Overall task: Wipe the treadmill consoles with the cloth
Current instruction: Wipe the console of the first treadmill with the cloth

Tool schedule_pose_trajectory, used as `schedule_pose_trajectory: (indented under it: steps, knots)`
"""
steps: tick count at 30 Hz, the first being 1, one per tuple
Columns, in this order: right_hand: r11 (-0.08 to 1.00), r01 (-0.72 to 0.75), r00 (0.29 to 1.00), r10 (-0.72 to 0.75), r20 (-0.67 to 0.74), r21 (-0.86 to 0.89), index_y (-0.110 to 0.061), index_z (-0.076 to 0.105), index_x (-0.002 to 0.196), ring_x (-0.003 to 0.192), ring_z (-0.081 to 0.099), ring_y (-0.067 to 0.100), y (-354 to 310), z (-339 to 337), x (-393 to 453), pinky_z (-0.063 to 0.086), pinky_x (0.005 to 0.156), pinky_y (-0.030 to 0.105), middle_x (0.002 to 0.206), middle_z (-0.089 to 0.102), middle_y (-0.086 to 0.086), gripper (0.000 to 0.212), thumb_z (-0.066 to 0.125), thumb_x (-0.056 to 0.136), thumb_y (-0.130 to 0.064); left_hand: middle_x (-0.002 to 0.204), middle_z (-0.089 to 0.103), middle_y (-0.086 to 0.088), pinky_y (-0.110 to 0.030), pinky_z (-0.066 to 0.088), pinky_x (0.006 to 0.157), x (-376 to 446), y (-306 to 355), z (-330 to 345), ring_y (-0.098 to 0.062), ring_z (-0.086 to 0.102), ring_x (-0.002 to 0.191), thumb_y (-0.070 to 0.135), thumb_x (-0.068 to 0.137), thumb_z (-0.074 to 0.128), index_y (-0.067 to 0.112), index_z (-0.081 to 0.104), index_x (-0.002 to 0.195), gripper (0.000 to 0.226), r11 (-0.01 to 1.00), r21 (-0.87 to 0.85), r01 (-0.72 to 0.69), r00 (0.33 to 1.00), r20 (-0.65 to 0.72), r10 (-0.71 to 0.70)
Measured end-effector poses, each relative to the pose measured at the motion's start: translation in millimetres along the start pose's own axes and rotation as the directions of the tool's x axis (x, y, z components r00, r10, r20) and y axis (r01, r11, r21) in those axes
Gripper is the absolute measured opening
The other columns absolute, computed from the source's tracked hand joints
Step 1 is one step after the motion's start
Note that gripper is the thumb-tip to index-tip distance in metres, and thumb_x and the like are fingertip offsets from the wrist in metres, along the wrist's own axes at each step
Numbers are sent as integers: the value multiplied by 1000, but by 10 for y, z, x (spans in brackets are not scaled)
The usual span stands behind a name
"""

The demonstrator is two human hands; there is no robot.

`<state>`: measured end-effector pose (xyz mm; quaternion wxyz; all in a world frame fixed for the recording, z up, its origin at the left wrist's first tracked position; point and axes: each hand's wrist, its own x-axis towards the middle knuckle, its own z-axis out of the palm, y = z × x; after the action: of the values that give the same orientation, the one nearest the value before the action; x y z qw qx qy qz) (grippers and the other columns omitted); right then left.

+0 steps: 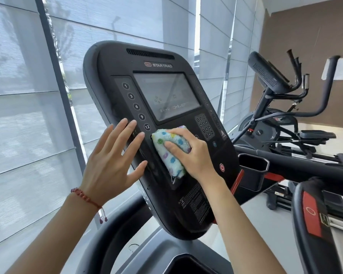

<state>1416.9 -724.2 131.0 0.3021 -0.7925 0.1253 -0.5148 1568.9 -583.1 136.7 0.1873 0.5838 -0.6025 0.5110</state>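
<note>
right hand [194, 153] grips cloth [169, 153] against console [166, 64]; left hand [115, 155] flat, fingers spread

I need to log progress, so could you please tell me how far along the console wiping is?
Done: nothing can be confirmed as wiped; the screen shows only reflections. In hand: the right hand presses the cloth on the console below the screen, while the left hand rests open at its left edge. Left: the rest of this console, then the next console to the right.

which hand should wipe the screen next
Right. The right hand already grips the cloth just below the screen; the left hand is open at the console's left edge.
</note>
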Motion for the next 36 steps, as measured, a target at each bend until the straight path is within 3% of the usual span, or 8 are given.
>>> schedule_pose_trajectory:
  steps: [3,6,8,18,22,27,31,36]
  knots:
    - [991,-123,987,117,-106,-55,-19,63,105,77,60,-2,329,-228,220,46,72,6,88,63,-9,25,66,83,-30,137,44,-23,-50,29,107,-11,16,2,-36,36,131,38,92,44,0,57,123,50,1000,0,5,1000,-10,-5]
    - [958,-271,947,248,-205,-93,-20,60,106,89,62,16,660,-441,394,52,87,32,93,63,-2,26,63,85,-35,136,44,-24,-51,30,107,-15,42,20,-36,36,131,37,93,44,0,57,122,49,1000,-8,9,1000,-19,-9]
    - [940,-317,932,285,-226,-124,-22,59,109,96,62,22,712,-461,420,50,90,37,94,62,-2,27,61,86,-36,136,45,-24,-52,31,106,-5,75,29,-37,36,131,37,93,44,0,57,121,48,1000,-14,5,1000,-16,-5]
    - [1000,-5,999,4,-38,-20,-19,65,104,86,61,-10,-33,-15,-592,45,74,3,95,63,-12,30,71,77,-31,136,45,-23,-51,30,107,-90,232,88,-36,35,131,33,93,44,-2,59,120,46,997,-72,21,999,-41,-24]
    - [998,-64,997,64,-42,-4,-17,67,103,81,59,-16,109,-91,-506,43,72,1,90,62,-19,26,72,79,-22,135,45,-24,-52,29,107,-90,243,104,-37,35,131,30,93,46,-3,59,119,44,996,-87,8,998,-54,-13]
    - [954,-283,942,256,-218,-101,-27,64,101,79,61,7,656,-459,-244,46,70,4,86,65,-7,20,68,82,-32,134,46,-23,-51,29,107,-102,271,111,-37,36,130,28,92,46,-2,60,118,42,996,-89,-10,998,-55,5]
    - [915,-371,905,318,-283,-159,-23,63,107,86,62,15,837,-574,-194,51,82,26,89,64,-3,26,65,84,-35,134,47,-24,-53,29,107,-105,287,127,-37,36,130,28,92,45,-1,60,119,42,996,-88,-20,999,-49,15]
    - [932,-285,946,236,-221,-224,-19,63,106,74,56,2,632,-477,-372,38,67,-2,86,61,-6,25,66,84,-29,134,47,-24,-54,27,107,-95,264,151,-37,34,131,29,91,46,-1,59,119,43,996,-88,-18,999,-48,14]
